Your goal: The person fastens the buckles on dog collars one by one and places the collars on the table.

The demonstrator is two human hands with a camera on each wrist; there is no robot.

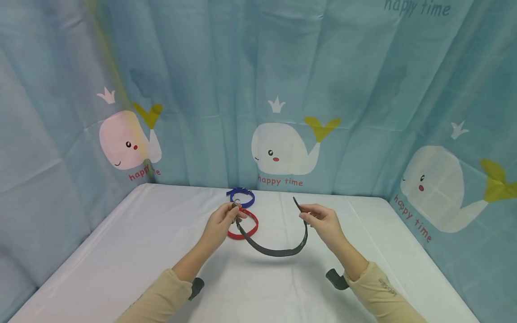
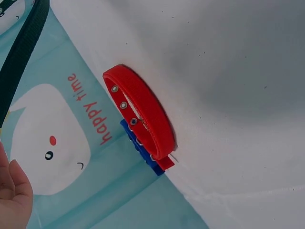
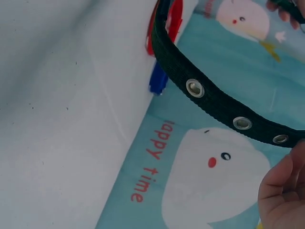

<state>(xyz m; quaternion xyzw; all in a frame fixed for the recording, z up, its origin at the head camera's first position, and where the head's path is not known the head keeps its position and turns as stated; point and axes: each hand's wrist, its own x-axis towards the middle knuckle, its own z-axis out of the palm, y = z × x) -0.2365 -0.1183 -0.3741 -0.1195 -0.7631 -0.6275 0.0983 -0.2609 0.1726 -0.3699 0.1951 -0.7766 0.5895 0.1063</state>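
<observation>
Between both hands a dark green collar (image 1: 278, 253) hangs in a U above the table. My left hand (image 1: 220, 220) pinches its buckle end, where a metal ring shows. The tail is pinched between thumb and fingers of my right hand (image 1: 325, 222), its tip sticking up past them. In the right wrist view the green strap (image 3: 219, 104) shows several metal eyelets. Behind my left hand lies a red collar (image 1: 253, 229), closed in a loop. Farther back is a blue collar (image 1: 251, 200), also looped; in the left wrist view the red collar (image 2: 147, 105) partly hides it.
A white cloth covers the table (image 1: 133, 251). At its back and sides hangs a light blue curtain (image 1: 210, 112) printed with whales. A dark wrist-worn piece (image 1: 337, 279) sits below my right forearm, and another (image 1: 196, 288) by my left sleeve.
</observation>
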